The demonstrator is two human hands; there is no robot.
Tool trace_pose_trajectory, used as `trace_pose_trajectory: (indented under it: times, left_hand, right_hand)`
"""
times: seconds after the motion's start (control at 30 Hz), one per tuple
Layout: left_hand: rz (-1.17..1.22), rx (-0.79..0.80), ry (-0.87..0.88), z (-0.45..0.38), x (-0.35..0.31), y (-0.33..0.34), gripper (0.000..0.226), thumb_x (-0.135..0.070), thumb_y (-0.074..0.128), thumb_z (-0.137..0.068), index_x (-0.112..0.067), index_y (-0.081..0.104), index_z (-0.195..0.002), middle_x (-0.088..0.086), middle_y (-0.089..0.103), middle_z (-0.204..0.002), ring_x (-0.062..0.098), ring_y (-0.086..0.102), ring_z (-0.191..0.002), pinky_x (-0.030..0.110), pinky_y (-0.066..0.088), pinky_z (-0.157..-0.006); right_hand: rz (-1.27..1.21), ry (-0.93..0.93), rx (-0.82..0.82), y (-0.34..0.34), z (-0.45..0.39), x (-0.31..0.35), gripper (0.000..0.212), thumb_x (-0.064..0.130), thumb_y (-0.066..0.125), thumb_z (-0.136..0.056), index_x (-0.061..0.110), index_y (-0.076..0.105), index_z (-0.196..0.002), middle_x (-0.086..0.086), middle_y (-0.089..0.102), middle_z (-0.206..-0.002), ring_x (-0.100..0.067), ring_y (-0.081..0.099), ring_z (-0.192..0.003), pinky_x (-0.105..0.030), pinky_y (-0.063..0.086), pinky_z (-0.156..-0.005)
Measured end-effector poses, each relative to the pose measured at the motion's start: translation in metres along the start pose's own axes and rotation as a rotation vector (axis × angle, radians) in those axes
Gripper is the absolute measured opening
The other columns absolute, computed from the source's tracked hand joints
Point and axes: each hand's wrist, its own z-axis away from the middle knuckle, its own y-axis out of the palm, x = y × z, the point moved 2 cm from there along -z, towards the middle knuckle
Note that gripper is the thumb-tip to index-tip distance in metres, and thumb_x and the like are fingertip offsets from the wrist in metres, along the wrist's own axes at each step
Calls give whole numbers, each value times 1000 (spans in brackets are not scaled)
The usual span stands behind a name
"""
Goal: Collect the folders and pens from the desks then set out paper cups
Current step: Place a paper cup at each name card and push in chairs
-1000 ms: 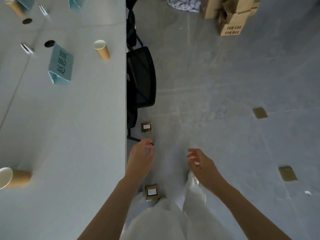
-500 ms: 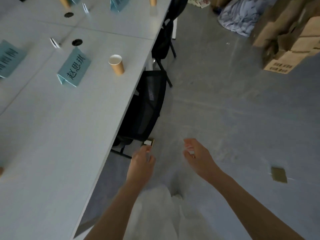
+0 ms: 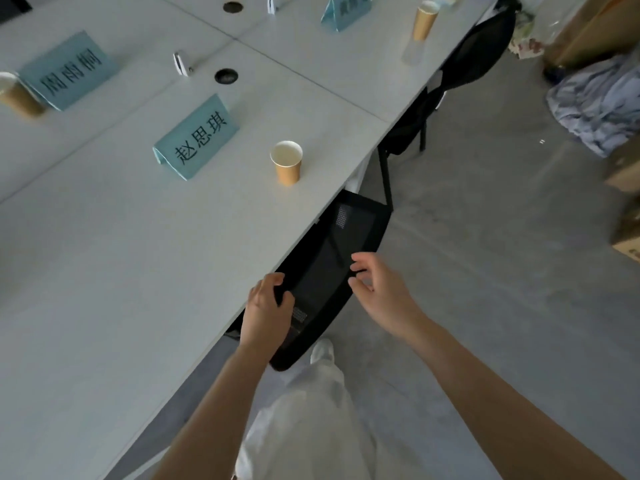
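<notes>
Cups: one (image 3: 286, 162) upright on desk (image 3: 138, 254), beside name card (image 3: 196, 137), near the desk edge; two more, one at far edge (image 3: 424, 21), one at far left (image 3: 17, 95). No folders or pens visible. Left hand (image 3: 266, 311) curled around chair back (image 3: 325, 282); right hand (image 3: 377, 289) loosely open, holding nothing, just over it. Risk: shifting the chair may knock the desk and tip the near-edge cup.

Paper cup (image 3: 286, 162) on desk (image 3: 104, 254), right of name card (image 3: 196, 137); chair (image 3: 322, 282) under desk edge
</notes>
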Motion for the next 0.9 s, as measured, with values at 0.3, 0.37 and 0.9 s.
trace_pose_trajectory:
  times: [0.3,0.37,0.9]
  left_hand:
    - [-20,-52,-46,-99,-36,4,41,-18,49,-97,-14,46,-138,3,47,-142,21,35,-137,29,31,-104]
    - [-39,-40,-58,-115,-39,13,45,-19,48,-98,-14,42,-142,4,40,-150,21,26,-143,34,26,-112]
    - [-237,-135,-510,-218,-43,81,79,-48,33,-100,-24,-22,-151,-2,-36,-155,28,-35,-141,49,-12,-117]
  right_hand:
    - [10,-48,128,-16,-133,27,44,19,60,-92,13,46,-133,3,56,-116,-11,57,-106,-26,46,-94]
    - [16,-60,167,-13,-160,28,47,19,62,-90,13,45,-133,3,55,-117,-11,56,-105,-24,44,-92]
    - [157,-234,572,-1,-355,16,77,28,74,-81,15,29,-143,-4,49,-129,-18,53,-113,-30,44,-96]
